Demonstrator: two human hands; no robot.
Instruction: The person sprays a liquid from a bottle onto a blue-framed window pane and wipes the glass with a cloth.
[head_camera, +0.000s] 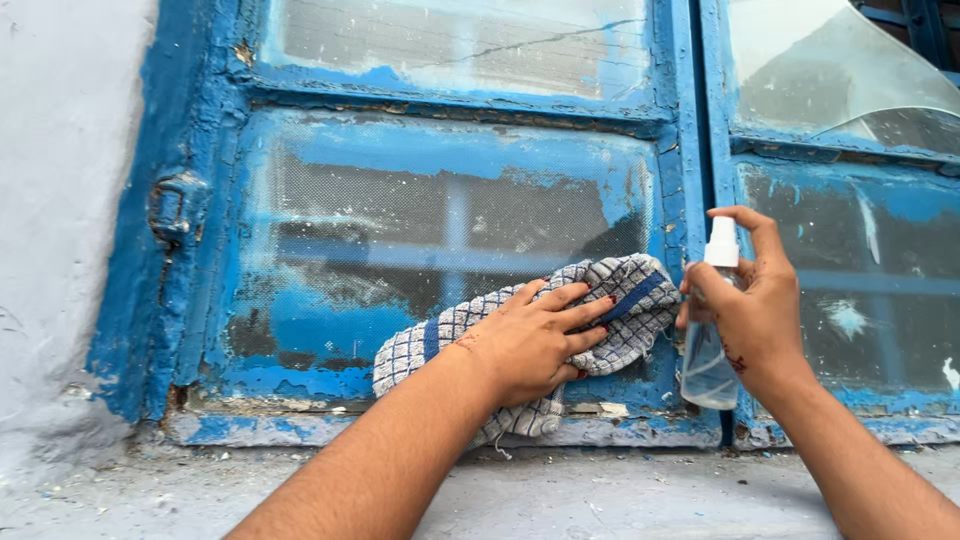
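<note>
Two hands work: the left hand (530, 340) presses flat, fingers spread, on a crumpled checked cloth (610, 300). Just beside it, the right hand (755, 310) grips a clear plastic spray bottle (708, 350) before the peeling blue window frame (200, 300).

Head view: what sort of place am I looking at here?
Probably the outside of an old building: a peeling blue window frame, a broken pane, a rough plastered wall and a dusty sill.

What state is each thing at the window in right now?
Left hand: flat, pressing the cloth on the pane.
Checked cloth: crumpled against the glass.
Right hand: gripping the spray bottle.
Spray bottle: upright, clear, finger on top.
Lower left pane: smeared with blue paint.
Upper right pane: broken.
Window frame: paint peeling.
</note>
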